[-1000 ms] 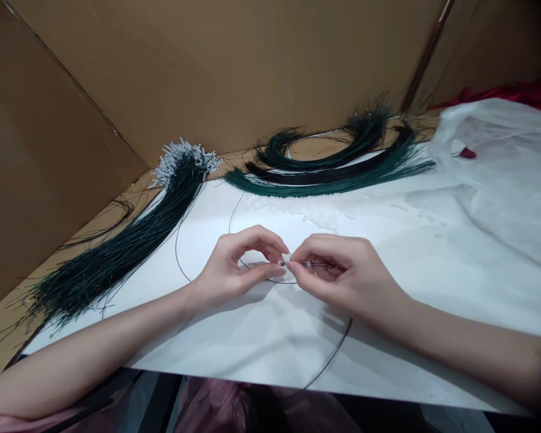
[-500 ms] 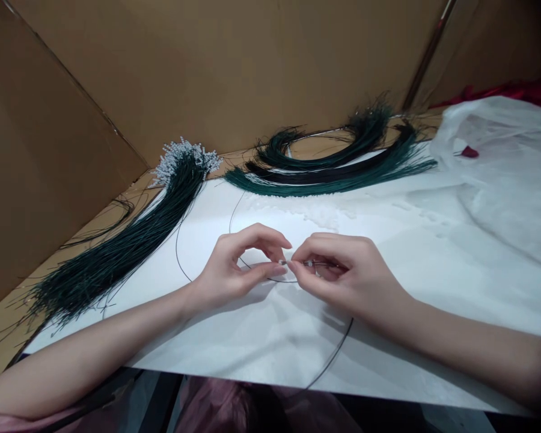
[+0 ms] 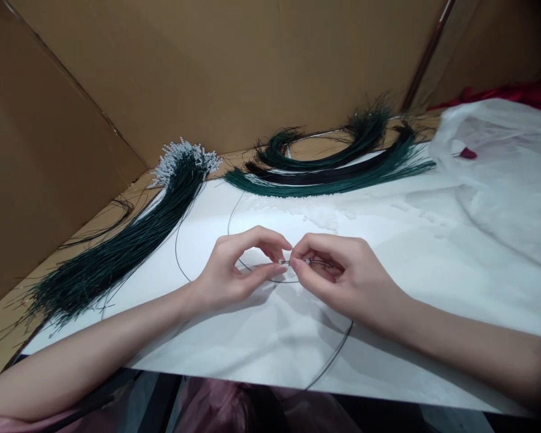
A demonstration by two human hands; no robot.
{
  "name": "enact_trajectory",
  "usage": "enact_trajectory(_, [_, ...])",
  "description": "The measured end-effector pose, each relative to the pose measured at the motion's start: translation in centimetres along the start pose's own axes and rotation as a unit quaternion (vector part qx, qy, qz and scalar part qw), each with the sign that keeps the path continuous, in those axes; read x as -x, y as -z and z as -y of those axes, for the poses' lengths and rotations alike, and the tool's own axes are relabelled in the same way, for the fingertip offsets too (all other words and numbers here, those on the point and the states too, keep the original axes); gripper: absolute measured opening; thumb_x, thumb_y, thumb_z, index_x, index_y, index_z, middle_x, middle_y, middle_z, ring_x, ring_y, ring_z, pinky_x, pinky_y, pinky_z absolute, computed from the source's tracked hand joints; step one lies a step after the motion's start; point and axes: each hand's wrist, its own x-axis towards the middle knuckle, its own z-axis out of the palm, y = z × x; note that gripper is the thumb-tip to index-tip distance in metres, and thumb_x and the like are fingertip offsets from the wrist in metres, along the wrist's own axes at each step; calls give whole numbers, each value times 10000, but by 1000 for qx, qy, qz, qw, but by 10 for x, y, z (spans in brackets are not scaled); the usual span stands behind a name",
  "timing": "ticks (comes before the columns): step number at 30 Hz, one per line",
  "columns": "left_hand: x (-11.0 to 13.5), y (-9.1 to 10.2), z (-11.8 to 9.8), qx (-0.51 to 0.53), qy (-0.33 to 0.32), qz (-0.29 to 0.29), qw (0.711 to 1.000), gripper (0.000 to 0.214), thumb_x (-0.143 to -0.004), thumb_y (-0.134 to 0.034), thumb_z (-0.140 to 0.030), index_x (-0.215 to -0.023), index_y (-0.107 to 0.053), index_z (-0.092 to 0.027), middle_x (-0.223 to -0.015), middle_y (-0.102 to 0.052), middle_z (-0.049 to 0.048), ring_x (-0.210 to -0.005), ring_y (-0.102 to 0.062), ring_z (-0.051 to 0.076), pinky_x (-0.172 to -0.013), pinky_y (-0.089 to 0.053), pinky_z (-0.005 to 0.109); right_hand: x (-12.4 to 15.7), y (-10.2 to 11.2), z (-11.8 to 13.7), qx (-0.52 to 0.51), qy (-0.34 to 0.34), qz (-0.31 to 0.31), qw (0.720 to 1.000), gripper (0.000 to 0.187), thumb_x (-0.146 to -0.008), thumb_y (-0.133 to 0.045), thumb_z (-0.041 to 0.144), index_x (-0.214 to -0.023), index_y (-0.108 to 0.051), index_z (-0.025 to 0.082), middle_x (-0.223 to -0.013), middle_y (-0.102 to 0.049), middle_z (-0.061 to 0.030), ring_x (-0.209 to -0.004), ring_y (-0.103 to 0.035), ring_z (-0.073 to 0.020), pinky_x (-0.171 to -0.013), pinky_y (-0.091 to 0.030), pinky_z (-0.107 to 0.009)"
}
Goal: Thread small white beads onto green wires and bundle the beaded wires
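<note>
My left hand (image 3: 240,263) is closed in a pinch at the tip of a thin dark wire (image 3: 330,361), where a small white bead (image 3: 281,261) shows at the fingertips. Right beside it, my right hand (image 3: 342,270) pinches the same wire between thumb and forefinger. Another small white piece (image 3: 307,261) shows by the right fingertips, with strands running back into the palm. The wire loops under both hands and trails off the near table edge. How many strands are held I cannot tell.
A bundle of dark green wires with white beaded tips (image 3: 187,159) lies at left. Curved wire bundles (image 3: 329,186) lie at the back, behind scattered white beads (image 3: 315,210). A translucent plastic bag (image 3: 509,180) covers the right. Cardboard walls (image 3: 252,66) enclose the white tabletop (image 3: 234,355).
My right hand has shifted slightly along the wire, and a little more of the wire shows between the two pinches. My left hand has hardly moved.
</note>
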Motion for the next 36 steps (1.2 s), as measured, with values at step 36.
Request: enact_trajectory(36, [-3,0,-6,-28,-35,-1,999,197,-851,-655,-95,-1021,-610,-185,-891,-662,33,-812,-633,143,-736,-508,264,-2,0,-1,8,-22,2,1000,112,-816,-622,196,-716,-581,167,-570,-469,52,-489,-379,-59,-466,-292,-210])
